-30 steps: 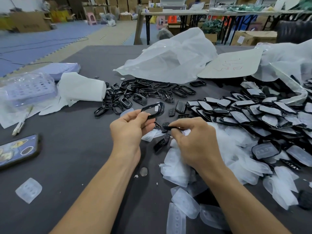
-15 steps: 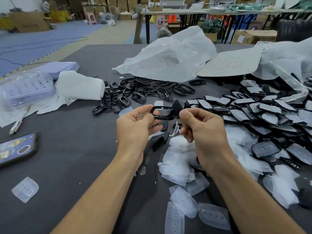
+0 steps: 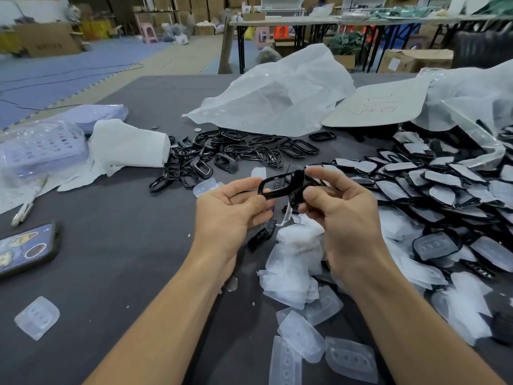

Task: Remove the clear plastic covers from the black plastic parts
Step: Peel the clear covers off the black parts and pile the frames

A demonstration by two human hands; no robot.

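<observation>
Both hands have risen from the table (image 3: pixel 125 259) since one second ago, when the right hand (image 3: pixel 344 209) was down at the pile of loose pieces; it now meets the left hand (image 3: pixel 230 209) at the same black part (image 3: pixel 280 184). Head view: the left hand pinches the left end of the black part between thumb and curled fingers. The right hand pinches the right end between thumb and forefinger. The black part is held in the air above the table, between the two hands, tilted with its right end higher. Its window shows open. A thin pale strip (image 3: pixel 286 218) hangs just below it; whether the two are joined cannot be told. Removed clear covers (image 3: pixel 294 262) lie heaped on the table under the right wrist, and more lie near the lower edge. Covered black parts (image 3: pixel 433 184) are piled to the right. Bare black frames (image 3: pixel 238 151) lie spread beyond the hands. One single clear cover (image 3: pixel 37 318) lies well apart at lower left. A phone (image 3: pixel 25 251) lies at the left edge, a coin (image 3: pixel 231 283) beside the left forearm, and a white plastic bag (image 3: pixel 277 98) at the far side.
</observation>
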